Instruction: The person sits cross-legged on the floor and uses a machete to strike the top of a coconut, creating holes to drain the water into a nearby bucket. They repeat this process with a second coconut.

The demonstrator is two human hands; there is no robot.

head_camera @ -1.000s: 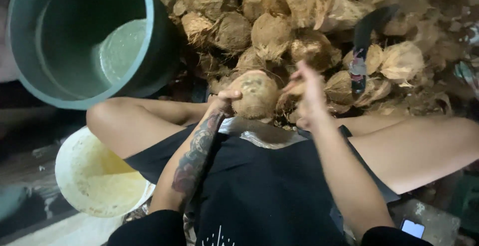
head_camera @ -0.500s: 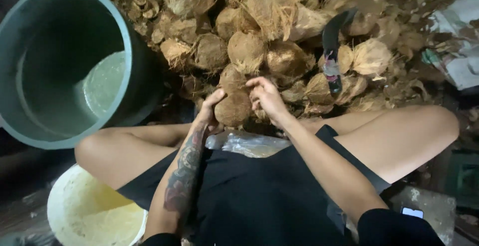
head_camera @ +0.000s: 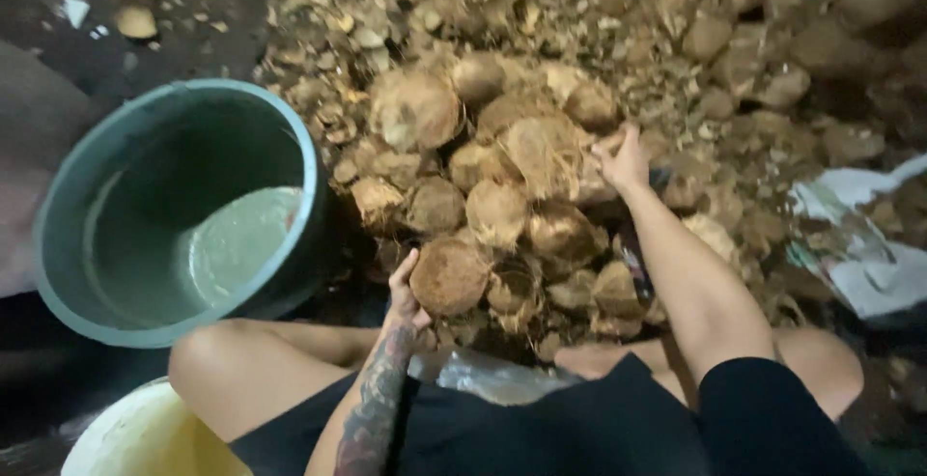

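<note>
The left hand is kept close in, its fingers curled. The right hand is stretched forward, fingers spread and arm extended.
</note>
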